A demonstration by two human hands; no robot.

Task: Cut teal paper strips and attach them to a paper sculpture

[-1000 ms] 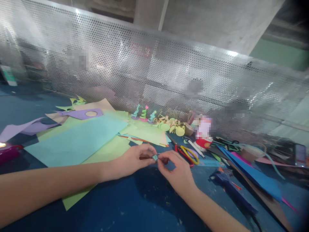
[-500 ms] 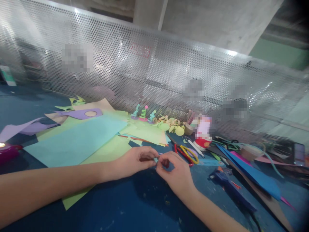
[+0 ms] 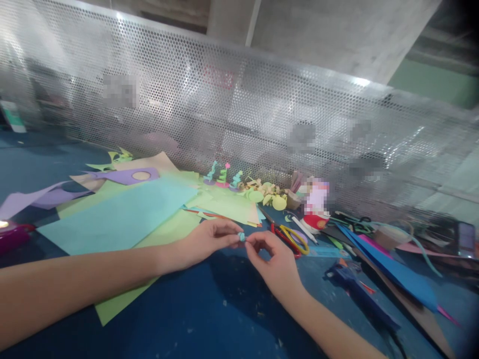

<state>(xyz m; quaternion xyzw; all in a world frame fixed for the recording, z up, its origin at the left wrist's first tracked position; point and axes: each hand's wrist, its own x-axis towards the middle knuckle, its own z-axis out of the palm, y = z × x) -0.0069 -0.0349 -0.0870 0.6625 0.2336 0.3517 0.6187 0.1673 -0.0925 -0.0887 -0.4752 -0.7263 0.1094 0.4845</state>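
Note:
A tiny light-blue paper piece (image 3: 241, 236) is pinched between the fingertips of my left hand (image 3: 209, 243), above the blue table (image 3: 179, 319). The thumb and forefinger of my right hand (image 3: 275, 259) are closed at the right edge of the same piece. Light-blue (image 3: 123, 214) and green paper sheets (image 3: 119, 301) lie under and behind my left forearm. Scissors with red and yellow handles (image 3: 294, 239) rest just beyond my right hand.
Small paper spiral figures (image 3: 222, 176) stand before a perforated metal screen (image 3: 168, 94). A dark blue glue gun (image 3: 361, 296) and blue paper (image 3: 389, 267) lie at right. Purple paper strips (image 3: 48, 195) lie at left, near a magenta object (image 3: 14, 237).
Both hands have risen slightly, and the light-blue piece between them shows more clearly. My right fingertips have shifted a little to the right.

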